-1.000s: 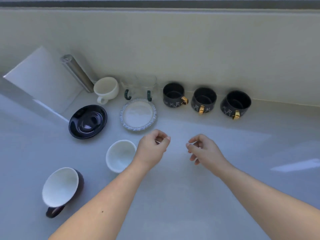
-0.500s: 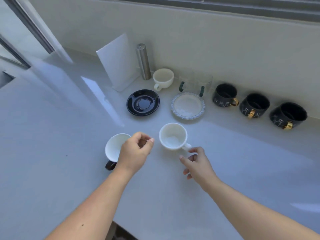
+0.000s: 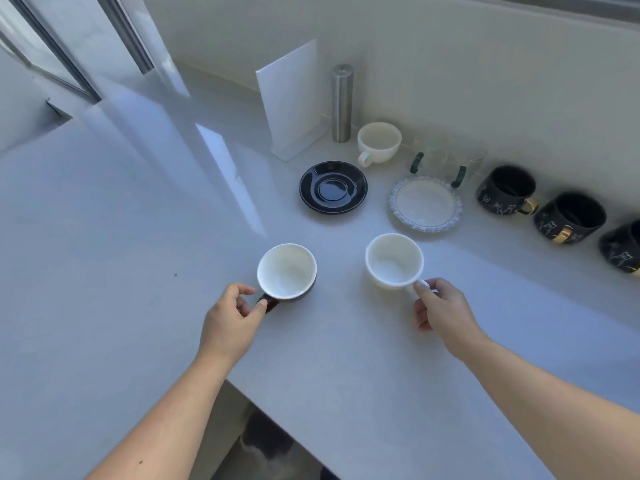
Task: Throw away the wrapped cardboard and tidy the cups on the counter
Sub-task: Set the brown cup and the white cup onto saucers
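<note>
Two cups stand near the middle of the pale counter (image 3: 346, 358). The left one is a dark cup with a white inside (image 3: 286, 271). My left hand (image 3: 232, 318) pinches its dark handle between thumb and forefinger. To its right is a white cup (image 3: 394, 259), and my right hand (image 3: 445, 308) is closed on its handle. Both cups are upright and rest on the counter. A flat white panel (image 3: 291, 98) leans upright at the back wall.
Along the back are a black saucer (image 3: 333, 187), a patterned white plate (image 3: 426, 204), a cream cup (image 3: 379, 140), two glass cups with green handles (image 3: 446, 161), three black mugs with gold handles (image 3: 507, 190) and a steel cylinder (image 3: 342, 102). The counter's front edge runs below my arms.
Both hands have come down from mid-counter to the two near cups. The left now pinches the dark cup's handle, and the right has closed on the white cup's handle.
</note>
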